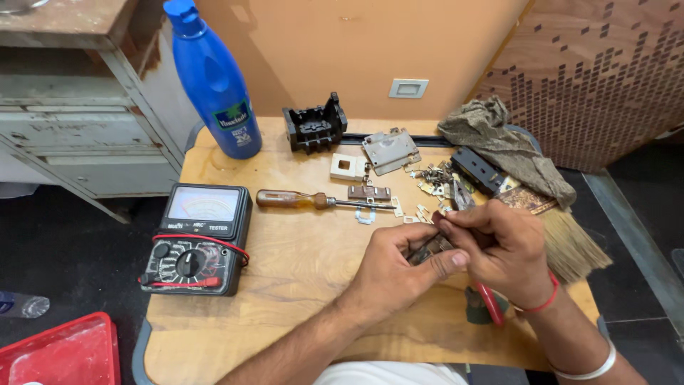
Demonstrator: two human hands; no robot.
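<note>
Hands meet near the right edge of the pale wooden table [285, 264]: the left hand [399, 267] curls around a small dark brown electrical part [426, 249], thumb pressed along its side to steady it, while the right hand [509, 249] closes its fingertips on the part's upper end, seemingly working at something small there; what exactly it pinches is hidden by the fingers. Both hands are nearly closed, and the part sits between them, lifted slightly off the table. Red-handled pliers [488, 303] lie under the right wrist, within easy reach. Just beyond the hands, small metal clips and contacts [431, 182] are scattered beside a grey metal plate [390, 150] and a white square plastic frame [347, 166], probably laid out as taken apart. A wooden-handled screwdriver [313, 201] lies across the middle, its tip pointing toward the loose pieces. A black analogue multimeter with red leads [196, 239] rests at the left edge, a tall blue plastic bottle [212, 82] stands at the far left corner, a black plastic housing [314, 128] sits at the far edge, and a grey-brown crumpled cloth [502, 146] lies at the far right.
</note>
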